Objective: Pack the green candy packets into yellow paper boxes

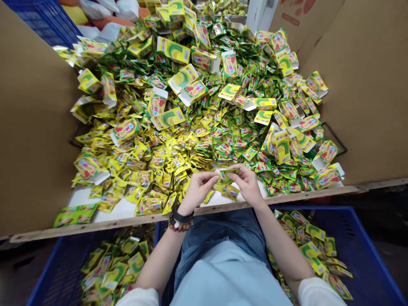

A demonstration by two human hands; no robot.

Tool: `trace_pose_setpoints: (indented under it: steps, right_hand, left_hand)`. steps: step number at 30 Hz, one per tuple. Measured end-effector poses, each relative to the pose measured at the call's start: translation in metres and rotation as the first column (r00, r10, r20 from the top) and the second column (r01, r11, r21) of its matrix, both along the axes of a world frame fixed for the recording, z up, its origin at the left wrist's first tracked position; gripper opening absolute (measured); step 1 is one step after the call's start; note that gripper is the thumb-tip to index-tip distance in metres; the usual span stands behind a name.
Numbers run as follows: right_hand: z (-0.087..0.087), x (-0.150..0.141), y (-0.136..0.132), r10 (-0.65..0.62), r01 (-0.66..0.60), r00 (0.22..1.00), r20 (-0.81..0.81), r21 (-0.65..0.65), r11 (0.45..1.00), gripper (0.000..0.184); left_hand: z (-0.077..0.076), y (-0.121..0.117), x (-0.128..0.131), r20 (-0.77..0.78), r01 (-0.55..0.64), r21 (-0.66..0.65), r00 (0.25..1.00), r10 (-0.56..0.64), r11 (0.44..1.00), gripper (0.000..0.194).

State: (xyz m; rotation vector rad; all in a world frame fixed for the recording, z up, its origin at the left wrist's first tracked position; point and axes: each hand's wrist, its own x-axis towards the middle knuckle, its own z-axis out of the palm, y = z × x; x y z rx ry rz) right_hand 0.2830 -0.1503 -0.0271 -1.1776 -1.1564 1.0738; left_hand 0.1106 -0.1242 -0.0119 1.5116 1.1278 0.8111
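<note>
Between my two hands is a small green packet point(225, 177), just above the table's front edge. My left hand point(201, 187) pinches its left end between thumb and fingers. At the other end, my right hand point(246, 183) grips it the same way. Right under it, a yellow packet point(230, 192) lies on the white tabletop point(216, 199). A large heap of yellow packets point(172, 157) and green packets point(236, 131) spreads beyond my hands. Open printed cartons, such as a yellow-green carton point(174, 49), lie scattered over the heap.
Brown cardboard walls point(32, 127) stand left and right point(363, 97). A wooden strip point(127, 221) edges the table. Below it, a blue crate point(360, 246) at right and another blue crate point(54, 259) at left hold filled cartons. Green packets point(76, 215) lie at the left corner.
</note>
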Motion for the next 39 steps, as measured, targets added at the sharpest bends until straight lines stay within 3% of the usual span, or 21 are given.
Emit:
trace_pose_setpoints:
  steps: [5,8,11,13,16,18,20,22,24,26,28,30,31,33,35,39]
  right_hand:
    - [-0.017,-0.011,-0.005,-0.107,0.063,0.965,-0.240,-0.184,0.981,0.031]
    - [-0.019,-0.011,-0.008,-0.107,0.018,0.940,-0.323,-0.267,0.963,0.038]
    - [-0.020,-0.004,-0.011,-0.090,0.024,0.964,-0.250,-0.256,0.966,0.046]
    - [-0.022,0.005,-0.014,-0.087,0.045,0.982,-0.168,-0.244,0.969,0.043]
    - [-0.027,0.019,-0.022,-0.129,0.101,0.986,-0.104,-0.238,0.966,0.034]
    - [-0.031,0.025,-0.027,-0.166,0.141,0.982,-0.090,-0.236,0.962,0.032]
    - [-0.032,0.026,-0.032,-0.189,0.165,0.979,-0.080,-0.237,0.957,0.033]
    - [-0.032,0.024,-0.035,-0.193,0.166,0.977,-0.087,-0.248,0.954,0.033]
    - [-0.030,0.020,-0.035,-0.181,0.149,0.978,-0.105,-0.258,0.955,0.033]
    - [-0.028,0.019,-0.034,-0.169,0.136,0.979,-0.112,-0.257,0.957,0.032]
    - [-0.024,0.020,-0.033,-0.193,0.163,0.976,-0.103,-0.245,0.956,0.031]
    - [-0.019,0.023,-0.032,-0.260,0.231,0.959,-0.112,-0.221,0.948,0.031]
    - [-0.015,0.025,-0.031,-0.303,0.273,0.943,-0.135,-0.202,0.940,0.031]
    - [-0.005,0.026,-0.029,-0.381,0.353,0.899,-0.216,-0.156,0.923,0.032]
    - [0.009,0.024,-0.025,-0.406,0.389,0.859,-0.313,-0.119,0.914,0.033]
    - [0.031,0.018,-0.022,-0.327,0.306,0.864,-0.382,-0.117,0.945,0.033]
  left_hand:
    - [-0.013,-0.006,0.003,0.139,-0.243,-0.006,0.961,0.241,0.970,0.032]
    - [-0.015,-0.010,0.003,0.121,-0.190,0.004,0.975,0.189,0.982,0.029]
    - [-0.007,0.005,-0.009,-0.029,-0.064,0.073,0.997,0.066,0.995,0.025]
    - [0.004,0.034,-0.029,-0.192,-0.069,0.178,0.976,0.104,0.982,0.023]
    - [0.026,0.096,-0.069,-0.342,-0.224,0.318,0.879,0.332,0.921,0.023]
    - [0.039,0.138,-0.092,-0.435,-0.332,0.362,0.767,0.473,0.871,0.023]
    - [0.046,0.172,-0.103,-0.527,-0.369,0.484,0.601,0.601,0.794,0.024]
    - [0.046,0.195,-0.104,-0.582,-0.246,0.617,0.496,0.644,0.747,0.045]
    - [0.042,0.209,-0.097,-0.639,-0.038,0.671,0.475,0.605,0.740,0.068]
    - [0.039,0.213,-0.088,-0.683,0.087,0.656,0.493,0.540,0.750,0.067]
    - [0.039,0.204,-0.079,-0.615,0.047,0.674,0.587,0.526,0.737,0.056]
    - [0.042,0.179,-0.069,-0.414,-0.069,0.696,0.775,0.478,0.715,0.052]
    - [0.044,0.161,-0.064,-0.282,-0.114,0.683,0.870,0.405,0.721,0.053]
    - [0.047,0.113,-0.053,-0.054,-0.055,0.570,0.993,0.104,0.820,0.058]
    - [0.047,0.063,-0.043,0.089,0.034,0.429,0.993,-0.080,0.902,0.061]
    - [0.033,-0.008,-0.027,0.283,0.077,0.288,0.945,-0.162,0.954,0.060]
